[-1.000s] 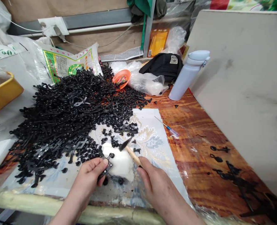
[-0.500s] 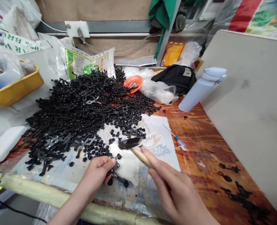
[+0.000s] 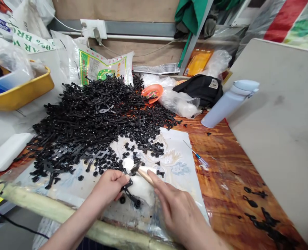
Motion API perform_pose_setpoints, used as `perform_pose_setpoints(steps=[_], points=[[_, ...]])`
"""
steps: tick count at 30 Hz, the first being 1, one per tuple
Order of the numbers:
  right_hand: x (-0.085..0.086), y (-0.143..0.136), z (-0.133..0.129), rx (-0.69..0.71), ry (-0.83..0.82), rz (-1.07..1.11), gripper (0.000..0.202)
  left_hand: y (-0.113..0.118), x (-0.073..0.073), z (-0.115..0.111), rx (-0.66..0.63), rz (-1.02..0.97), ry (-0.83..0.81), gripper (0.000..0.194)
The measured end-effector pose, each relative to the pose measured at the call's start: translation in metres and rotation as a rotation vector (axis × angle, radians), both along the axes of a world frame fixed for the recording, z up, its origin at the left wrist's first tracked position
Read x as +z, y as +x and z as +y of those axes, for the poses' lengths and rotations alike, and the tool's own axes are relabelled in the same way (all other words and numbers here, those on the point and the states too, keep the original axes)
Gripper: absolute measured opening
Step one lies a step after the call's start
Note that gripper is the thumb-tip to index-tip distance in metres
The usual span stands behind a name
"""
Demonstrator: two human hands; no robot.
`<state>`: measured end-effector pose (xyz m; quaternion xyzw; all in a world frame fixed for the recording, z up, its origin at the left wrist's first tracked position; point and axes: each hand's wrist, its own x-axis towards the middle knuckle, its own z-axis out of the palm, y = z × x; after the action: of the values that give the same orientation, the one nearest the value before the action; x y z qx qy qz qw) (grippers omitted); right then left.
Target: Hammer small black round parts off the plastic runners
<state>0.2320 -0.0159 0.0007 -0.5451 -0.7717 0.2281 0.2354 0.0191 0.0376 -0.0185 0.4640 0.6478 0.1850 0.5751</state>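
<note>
My left hand (image 3: 112, 185) pinches a black linkage part (image 3: 130, 194) between thumb and fingers, over a white pad (image 3: 142, 191) near the table's front edge. In my right hand (image 3: 173, 201) is the wooden handle of a small hammer (image 3: 135, 168), the index finger stretched along it. The dark hammer head is at the upper end of the held part, just past my left thumb. Whether it touches the part cannot be made out. A large heap of black parts (image 3: 91, 111) lies behind my left hand, with loose round black pieces in front of it.
A blue bottle (image 3: 221, 107) stands at the right, with a screwdriver (image 3: 197, 154) in front of it. An orange dish (image 3: 152, 93) sits behind the heap. Black pieces (image 3: 269, 222) lie at the lower right. A yellow bin (image 3: 21, 92) is at the far left.
The hammer head has come down and left to the held part, and my right hand has moved left with it. My left hand keeps its pinch. The whole view has shifted slightly.
</note>
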Motion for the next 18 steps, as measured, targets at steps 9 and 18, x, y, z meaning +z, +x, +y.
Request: perform_pose_setpoints(steps=[9, 18], points=[[0.012, -0.012, 0.022, -0.195, -0.298, 0.452, 0.026, 0.003, 0.027, -0.005, -0.293, 0.015, 0.079, 0.033], [0.015, -0.026, 0.025, -0.172, -0.843, 0.912, 0.03, -0.009, 0.048, -0.034, -0.142, -0.16, 0.193, 0.026]])
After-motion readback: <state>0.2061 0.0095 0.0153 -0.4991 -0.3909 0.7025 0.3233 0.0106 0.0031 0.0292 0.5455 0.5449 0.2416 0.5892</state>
